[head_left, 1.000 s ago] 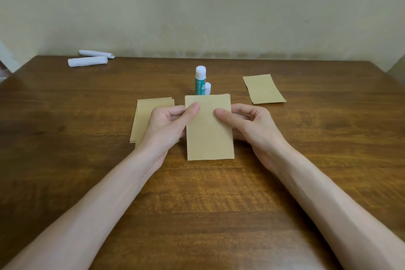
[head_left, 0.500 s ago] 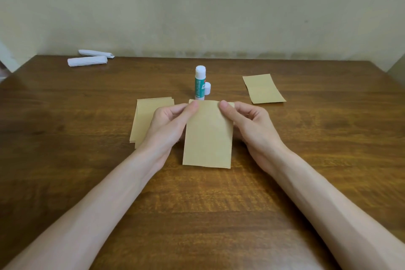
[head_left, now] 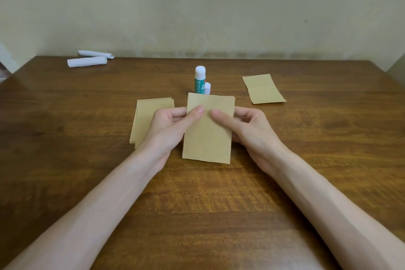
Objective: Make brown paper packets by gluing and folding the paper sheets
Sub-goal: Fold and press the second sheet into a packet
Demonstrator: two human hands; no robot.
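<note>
A folded brown paper piece (head_left: 208, 138) is held upright-tilted above the middle of the table. My left hand (head_left: 168, 127) pinches its left upper edge, thumb on the front. My right hand (head_left: 247, 126) pinches its right upper edge the same way. A stack of brown paper sheets (head_left: 145, 116) lies on the table just left of it, partly under my left hand. A green and white glue stick (head_left: 199, 80) stands behind the held paper, with its white cap (head_left: 207, 87) beside it. A finished brown packet (head_left: 263, 88) lies at the back right.
Two rolled white paper pieces (head_left: 87, 61) lie at the back left corner of the wooden table (head_left: 65, 149). A plain wall rises behind the table's far edge.
The held paper tipped with its top edge lower half a second ago, then rose again, now covering the base of the glue stick. Both thumbs stayed on its front.
</note>
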